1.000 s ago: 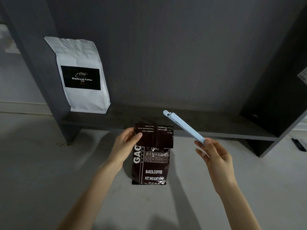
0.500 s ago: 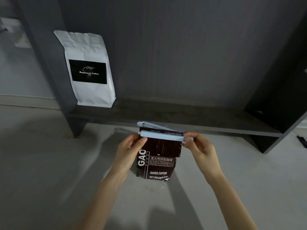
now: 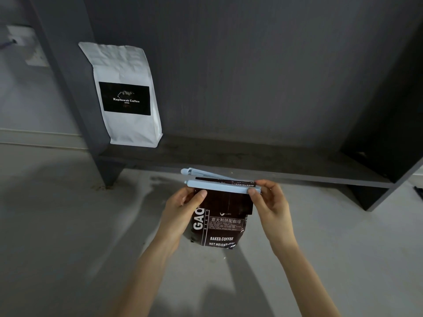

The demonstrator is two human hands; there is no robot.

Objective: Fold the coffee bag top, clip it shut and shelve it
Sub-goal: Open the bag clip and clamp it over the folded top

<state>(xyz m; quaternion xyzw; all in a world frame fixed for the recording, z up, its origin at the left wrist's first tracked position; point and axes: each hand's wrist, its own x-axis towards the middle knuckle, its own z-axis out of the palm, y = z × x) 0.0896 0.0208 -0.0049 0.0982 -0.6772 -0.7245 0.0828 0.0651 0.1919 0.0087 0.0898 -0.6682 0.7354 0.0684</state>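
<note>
A dark brown coffee bag (image 3: 220, 227) with white lettering is held upright above the grey floor, its top folded down. My left hand (image 3: 183, 210) grips the bag's left side, thumb on the front. A pale blue sealing clip (image 3: 217, 187) straddles the folded top; its two arms gape apart at the left end and meet at the right. My right hand (image 3: 270, 202) pinches the clip's right end. The dark grey shelf (image 3: 251, 161) lies just behind the bag.
A white coffee bag (image 3: 124, 94) with a black label stands at the shelf's left end against the upright panel. The shelf's right side panel (image 3: 389, 133) closes it off. Grey floor (image 3: 57, 225) spreads in front. A wall socket (image 3: 20, 35) sits far left.
My right hand has brought the clip from the air at the right down across the bag's folded top. The view has shifted slightly, with the bag staying in my left hand.
</note>
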